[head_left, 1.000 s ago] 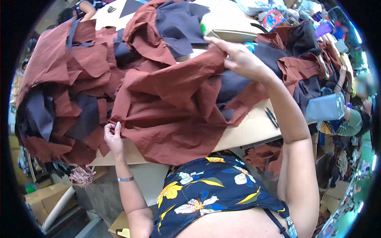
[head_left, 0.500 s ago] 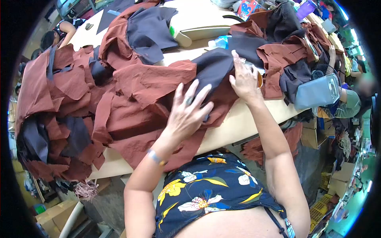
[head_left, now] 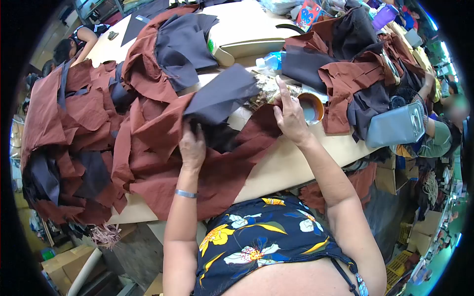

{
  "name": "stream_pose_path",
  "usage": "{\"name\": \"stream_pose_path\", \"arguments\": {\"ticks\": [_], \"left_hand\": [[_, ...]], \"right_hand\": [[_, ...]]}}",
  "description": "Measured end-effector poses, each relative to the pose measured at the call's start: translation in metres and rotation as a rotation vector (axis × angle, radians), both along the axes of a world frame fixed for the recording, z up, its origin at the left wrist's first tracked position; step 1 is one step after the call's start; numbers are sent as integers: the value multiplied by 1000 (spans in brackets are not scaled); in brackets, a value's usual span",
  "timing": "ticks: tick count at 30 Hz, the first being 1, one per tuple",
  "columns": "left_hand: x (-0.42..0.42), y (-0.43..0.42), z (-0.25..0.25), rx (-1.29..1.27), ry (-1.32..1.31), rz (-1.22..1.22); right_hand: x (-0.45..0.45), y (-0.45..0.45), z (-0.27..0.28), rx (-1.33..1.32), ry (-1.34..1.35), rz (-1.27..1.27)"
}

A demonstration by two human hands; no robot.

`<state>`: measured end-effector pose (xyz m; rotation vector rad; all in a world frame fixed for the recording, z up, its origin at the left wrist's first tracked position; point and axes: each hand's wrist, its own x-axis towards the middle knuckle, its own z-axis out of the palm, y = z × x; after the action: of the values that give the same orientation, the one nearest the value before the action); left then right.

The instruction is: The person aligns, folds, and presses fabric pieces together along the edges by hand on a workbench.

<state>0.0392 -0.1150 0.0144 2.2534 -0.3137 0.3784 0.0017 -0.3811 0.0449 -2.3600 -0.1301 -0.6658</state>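
My left hand [head_left: 192, 147] grips the edge of a dark grey cloth piece [head_left: 222, 96], which is lifted over the reddish-brown cloth [head_left: 192, 180] spread toward the table's front edge. My right hand [head_left: 290, 112] is beside a brown-rimmed round bowl [head_left: 312, 107], with its index finger stretched out and the other fingers partly bent; nothing shows in it. A crumpled whitish, patterned bundle [head_left: 265, 91] lies just behind that hand, near a clear blue bottle [head_left: 270, 61].
Heaped brown and dark cloth [head_left: 79, 113] covers the table's left. More cloth [head_left: 345, 79] lies at the right, near a grey translucent bin [head_left: 396, 124]. A person [head_left: 81, 42] is at the far left; another person's arm [head_left: 428, 86] is at the right.
My left hand has moved left and toward me, pulling the dark grey piece along. The bowl and patterned bundle are now uncovered. My right hand has shifted slightly left and toward me.
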Motion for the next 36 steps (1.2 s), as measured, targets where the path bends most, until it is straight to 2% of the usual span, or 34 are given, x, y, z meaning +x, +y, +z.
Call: {"name": "stream_pose_path", "arguments": {"ticks": [2,5,7,9,11,13,14,16,17,18,20,21,23,25,26,27,31,33,35,36], "left_hand": [[-1,23,-4,31,-64,68],[-13,60,20,118,-34,89],[-24,85,41,119,77,135],[-32,128,34,350,10,254],[-52,150,70,641,489,317],[-70,170,84,916,594,205],[-77,165,95,748,699,216],[-83,108,149,407,580,44],[-87,86,154,150,470,-44],[-85,68,143,8,232,-247],[-69,26,138,133,150,-464],[-58,15,119,79,229,-510],[-40,10,77,274,65,-458],[-31,22,53,205,264,-349],[-31,32,53,282,298,-308],[-31,48,54,466,176,-358],[-41,130,76,445,298,-255],[-55,182,79,243,450,-49],[-64,164,141,735,517,388],[-68,158,154,719,262,500]], "right_hand": [[-3,3,5,84,134,21],[-2,10,7,54,48,90],[-6,24,18,44,-9,141],[-10,34,21,90,6,147],[-15,37,19,186,97,105],[-20,41,28,266,122,127],[-22,43,34,264,94,154],[-25,49,45,261,-6,254],[-27,53,52,255,-31,290],[-30,58,61,250,-57,327],[-29,67,77,248,-178,399],[-31,65,85,216,-193,378],[-30,60,97,229,-300,305],[-30,45,108,193,-244,291],[-28,38,109,191,-237,286],[-26,33,109,191,-234,283],[-24,27,116,219,-278,187],[-23,30,118,317,-252,229],[-23,38,120,366,-211,274],[-23,43,121,387,-183,312]]}}
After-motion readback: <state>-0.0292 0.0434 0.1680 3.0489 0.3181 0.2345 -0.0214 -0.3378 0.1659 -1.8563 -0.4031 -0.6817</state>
